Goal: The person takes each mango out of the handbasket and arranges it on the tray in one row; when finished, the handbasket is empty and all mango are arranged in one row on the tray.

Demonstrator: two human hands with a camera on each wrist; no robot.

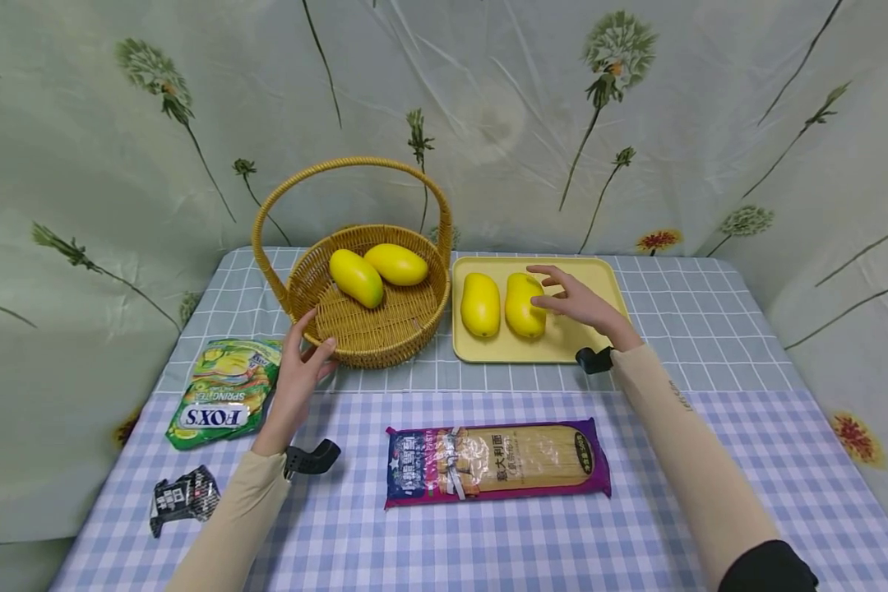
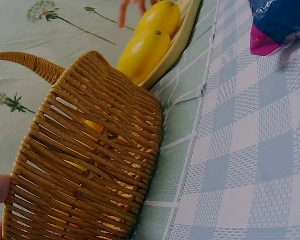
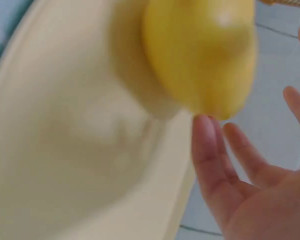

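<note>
A round wicker basket [image 1: 370,349] with a tall arched handle stands at the back. Two yellow mangoes [image 1: 356,278] lie inside it. At its front left rim, my left hand [image 1: 299,378] holds the edge; the left wrist view shows only fingertips there. Beside the basket, a pale yellow tray [image 1: 577,349] carries two more mangoes [image 1: 481,305] side by side. My right hand [image 1: 580,304] hovers over the tray with fingers spread around the right-hand mango [image 1: 521,308]. Up close in the right wrist view, its fingers are near that mango [image 3: 202,55], without a visible grip.
A purple-edged pack of spaghetti [image 1: 499,462] lies in front on the checked cloth. To the left are a green FOX'S candy bag [image 1: 225,390] and a small black wrapped packet [image 1: 183,499]. A floral curtain [image 1: 503,123] hangs behind the table.
</note>
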